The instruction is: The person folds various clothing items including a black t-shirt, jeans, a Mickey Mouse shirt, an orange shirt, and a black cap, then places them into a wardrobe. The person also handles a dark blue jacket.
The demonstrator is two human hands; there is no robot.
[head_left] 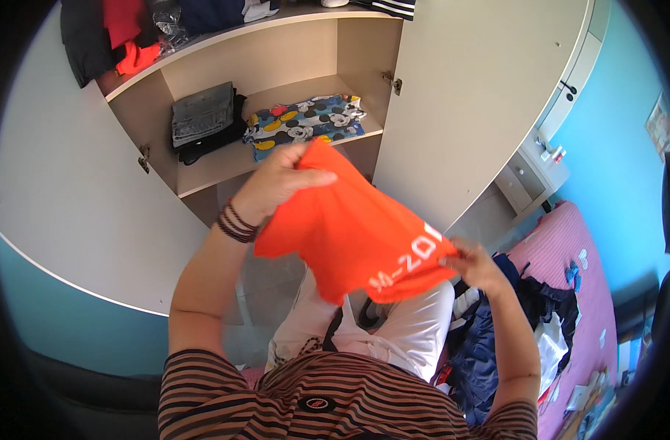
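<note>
An orange-red piece of clothing [340, 231] with white lettering hangs stretched between my two hands, above my lap. My left hand [282, 179] grips its upper left edge, the thumb lying on top of the cloth. At its lower right corner, my right hand [472, 263] pinches the fabric. Beyond my hands, a cartoon-print garment [307, 124] lies flat on the wardrobe shelf [280, 151]. To its left sits a stack of folded grey and black clothes [205, 118].
Open wardrobe doors stand at the left [82, 181] and right [478, 99]. Mixed clothes fill the upper shelf [258, 25]. A pile of dark and white clothes [478, 341] lies on a pink bed [590, 324] at my right. A small white cabinet [527, 176] stands behind it.
</note>
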